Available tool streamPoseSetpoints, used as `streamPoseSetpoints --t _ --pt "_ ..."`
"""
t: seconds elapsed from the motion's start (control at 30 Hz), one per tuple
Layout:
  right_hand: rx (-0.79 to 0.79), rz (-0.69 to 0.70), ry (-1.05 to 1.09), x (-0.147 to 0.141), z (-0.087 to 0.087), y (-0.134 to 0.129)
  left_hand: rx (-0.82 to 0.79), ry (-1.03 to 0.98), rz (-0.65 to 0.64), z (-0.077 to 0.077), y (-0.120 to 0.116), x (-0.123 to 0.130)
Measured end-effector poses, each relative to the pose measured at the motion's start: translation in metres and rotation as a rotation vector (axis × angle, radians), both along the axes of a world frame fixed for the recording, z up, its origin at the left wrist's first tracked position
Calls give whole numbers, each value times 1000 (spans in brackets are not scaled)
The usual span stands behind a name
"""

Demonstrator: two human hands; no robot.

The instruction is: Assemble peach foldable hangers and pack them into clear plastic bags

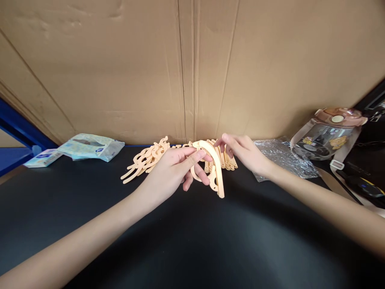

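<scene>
My left hand (177, 160) pinches a peach-coloured plastic folding clothes hanger (219, 172) between thumb and fingers, above the black table. One smooth curved arm of it slants down to the right, with a holed, wavy part beside it. My right hand (240, 150) is just right of the hanger, its fingers loosely bent and apart, with nothing visible in them. Behind my left hand lies a loose pile of similar wavy hanger parts (146, 158). A row of more peach pieces (230, 162) sits close below my right fingers; my hands and the held hanger partly cover it.
Tissue packs (90, 145) lie at the back left. A crumpled clear plastic bag (282, 158) rests right of my right hand, beside a strapped transparent bottle (325, 138). A black-and-yellow tool (365, 185) lies at the right edge. A cardboard wall (135, 72) closes the back.
</scene>
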State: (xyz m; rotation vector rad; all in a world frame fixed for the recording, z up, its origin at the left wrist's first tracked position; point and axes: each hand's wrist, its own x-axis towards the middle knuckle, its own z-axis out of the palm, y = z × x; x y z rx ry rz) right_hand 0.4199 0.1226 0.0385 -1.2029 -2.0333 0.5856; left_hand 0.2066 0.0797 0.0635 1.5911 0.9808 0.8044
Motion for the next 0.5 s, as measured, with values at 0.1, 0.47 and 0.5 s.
streamPoseSetpoints --t 0.1,0.47,0.5 --pt "-34 212 60 -11 15 -32 37 -4 -37 0 -2 2" --pt "734 8 -466 6 51 -37 129 -21 74 10 -15 10" --pt "881 -5 -632 3 49 -38 95 -32 63 7 -15 11"
